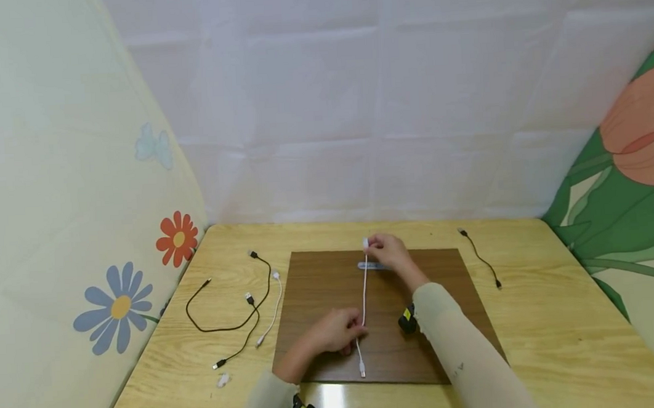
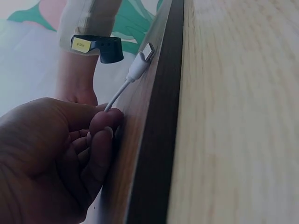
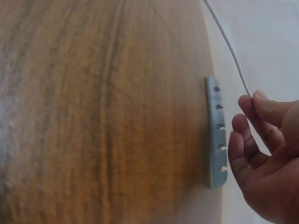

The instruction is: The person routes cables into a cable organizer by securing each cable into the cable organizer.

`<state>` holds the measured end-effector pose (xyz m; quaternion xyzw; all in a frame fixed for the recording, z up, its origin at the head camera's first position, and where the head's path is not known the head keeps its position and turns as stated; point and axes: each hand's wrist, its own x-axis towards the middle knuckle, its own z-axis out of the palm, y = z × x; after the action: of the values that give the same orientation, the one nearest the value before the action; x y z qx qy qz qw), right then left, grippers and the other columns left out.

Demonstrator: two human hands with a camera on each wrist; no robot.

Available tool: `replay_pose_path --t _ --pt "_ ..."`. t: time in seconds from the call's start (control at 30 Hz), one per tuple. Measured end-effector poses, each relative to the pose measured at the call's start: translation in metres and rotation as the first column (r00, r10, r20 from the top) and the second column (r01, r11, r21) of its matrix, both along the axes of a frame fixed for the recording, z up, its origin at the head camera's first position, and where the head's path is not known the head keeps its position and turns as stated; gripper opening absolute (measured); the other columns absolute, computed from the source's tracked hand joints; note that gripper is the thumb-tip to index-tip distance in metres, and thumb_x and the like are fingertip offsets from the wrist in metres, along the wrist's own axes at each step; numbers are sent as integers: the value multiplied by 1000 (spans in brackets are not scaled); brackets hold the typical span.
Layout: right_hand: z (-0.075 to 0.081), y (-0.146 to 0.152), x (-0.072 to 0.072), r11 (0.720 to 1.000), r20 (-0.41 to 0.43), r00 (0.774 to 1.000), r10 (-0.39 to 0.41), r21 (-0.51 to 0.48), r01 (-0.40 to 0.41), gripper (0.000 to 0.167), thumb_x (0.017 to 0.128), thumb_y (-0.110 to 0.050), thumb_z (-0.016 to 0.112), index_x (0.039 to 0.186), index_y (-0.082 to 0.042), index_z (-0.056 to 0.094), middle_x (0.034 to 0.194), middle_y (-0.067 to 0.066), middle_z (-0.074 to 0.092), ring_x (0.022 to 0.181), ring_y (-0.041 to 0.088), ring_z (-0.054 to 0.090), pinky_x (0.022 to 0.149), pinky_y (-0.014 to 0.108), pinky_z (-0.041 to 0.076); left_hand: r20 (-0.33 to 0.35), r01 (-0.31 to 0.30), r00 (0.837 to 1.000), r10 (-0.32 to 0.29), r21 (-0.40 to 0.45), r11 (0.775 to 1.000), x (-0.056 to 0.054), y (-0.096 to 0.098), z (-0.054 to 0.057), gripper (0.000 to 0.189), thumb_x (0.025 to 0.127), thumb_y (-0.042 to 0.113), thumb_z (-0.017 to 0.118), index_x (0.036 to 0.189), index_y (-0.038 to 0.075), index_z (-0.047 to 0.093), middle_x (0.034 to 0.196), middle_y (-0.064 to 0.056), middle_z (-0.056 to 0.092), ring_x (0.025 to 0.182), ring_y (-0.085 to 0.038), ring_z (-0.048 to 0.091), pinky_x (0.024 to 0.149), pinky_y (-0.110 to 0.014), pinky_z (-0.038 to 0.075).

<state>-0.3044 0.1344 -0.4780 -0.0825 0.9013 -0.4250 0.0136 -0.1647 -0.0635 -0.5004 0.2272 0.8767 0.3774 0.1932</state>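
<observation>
In the head view, the two hands were set well apart, both engaged on one white cable [image 1: 364, 291]. The right hand [image 1: 390, 251] pinched the cable near its far end, just below a white connector [image 1: 365, 242]; the left hand [image 1: 335, 332] pinched it lower down, leaving the white plug [image 1: 362, 368] exposed toward the near edge. The cable ran lengthwise above a brown board [image 1: 312, 303] placed on the desk [image 1: 566, 315], passing across a blue-grey strip [image 1: 363, 265] near the board's far edge. Left of the board were a long black cable [image 1: 222, 329], a shorter black cable [image 1: 249, 340], a short white cable [image 1: 279, 302] and a small white piece [image 1: 223, 379]. Another black cable [image 1: 481, 257] lay to the right. In the left wrist view, the thumb and fingers gripped the white cable, and its plug projected close to the board's edge; contact could not be determined. In the right wrist view, the cable was held between thumb and forefinger, with the hand beside the strip, whose slots formed a single row.
</observation>
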Motion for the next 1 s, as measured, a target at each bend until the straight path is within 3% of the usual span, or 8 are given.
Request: replay_pose_path --t 0.13,0.5,0.77,1.0 --pt "-6 -1 -2 1000 17 1000 5 12 -5 21 93 -14 72 108 0 70 101 13 75 96 27 67 89 41 51 -9 27 1000 -28 -22 999 -2 0 0 23 100 23 65 80 17 55 55 7 55 44 -6 55 45 -22 44" --pt "-13 -5 -1 999 39 999 6 40 -8 19 92 -15 74 105 -1 72 96 11 74 88 22 65 77 32 50 -53 76 995 -80 -81 994 -5 2 0 31 102 23 61 73 18 52 52 8 51 39 -3 50 43 -21 43" --pt "-14 -4 -2 997 49 999 12 72 -15 18 93 -15 72 105 -1 71 95 10 71 89 24 63 81 38 49 -10 82 997 -83 -72 994 -11 4 -3 34 102 23 61 69 18 52 51 7 50 37 -4 50 41 -22 43" --pt "-15 -9 -2 998 112 994 -4 63 -3 18 94 -15 72 105 -1 70 96 10 69 88 23 61 78 34 49 38 88 995 -88 -19 996 -15 2 -5 36 99 17 60 63 18 53 45 9 47 34 -5 45 37 -21 39"
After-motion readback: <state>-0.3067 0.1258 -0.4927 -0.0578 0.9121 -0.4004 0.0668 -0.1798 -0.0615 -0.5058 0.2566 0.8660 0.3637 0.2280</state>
